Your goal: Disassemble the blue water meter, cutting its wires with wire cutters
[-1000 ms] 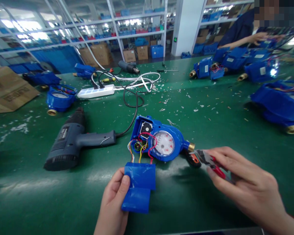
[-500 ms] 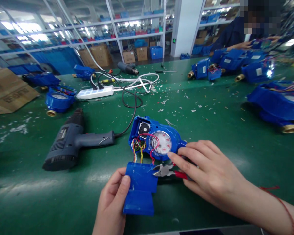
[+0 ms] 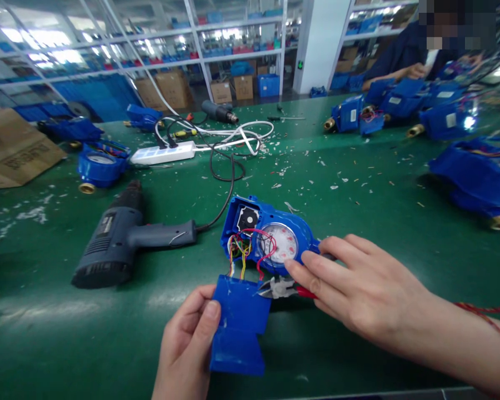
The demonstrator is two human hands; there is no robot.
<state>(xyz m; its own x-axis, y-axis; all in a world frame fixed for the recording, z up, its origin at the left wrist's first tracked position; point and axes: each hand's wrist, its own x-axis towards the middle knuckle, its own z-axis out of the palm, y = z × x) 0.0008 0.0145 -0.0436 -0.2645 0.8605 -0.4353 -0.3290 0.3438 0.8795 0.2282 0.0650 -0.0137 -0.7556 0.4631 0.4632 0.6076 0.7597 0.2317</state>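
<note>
Between thumb and fingers, my left hand [image 3: 189, 339] grips the left edge of a blue plastic cover [image 3: 239, 316]. My right hand [image 3: 358, 283] is closed around the red handles of diagonal cutters [image 3: 281, 288]. Their jaw tips touch or overlap the cover's upper right edge; which one I cannot tell. Just beyond lies a blue water meter [image 3: 304, 230] with a round dial and an open box holding a black part. Red, yellow and white wires [image 3: 244, 261] run from that box towards the cover. My right fingertips lie at the meter's lower right side.
A grey heat gun [image 3: 120, 239] lies at left, its cord leading back to a white power strip [image 3: 164, 153]. Several other blue meters [image 3: 102, 164] stand left and right. A cardboard box [image 3: 16, 147] sits far left. Across the green table [image 3: 316, 183], strewn with scraps, another person works.
The cutters' jaws have drawn closer together, near the cover's upper right edge. The cover is tilted slightly differently. Across the table, the other person's hand has risen.
</note>
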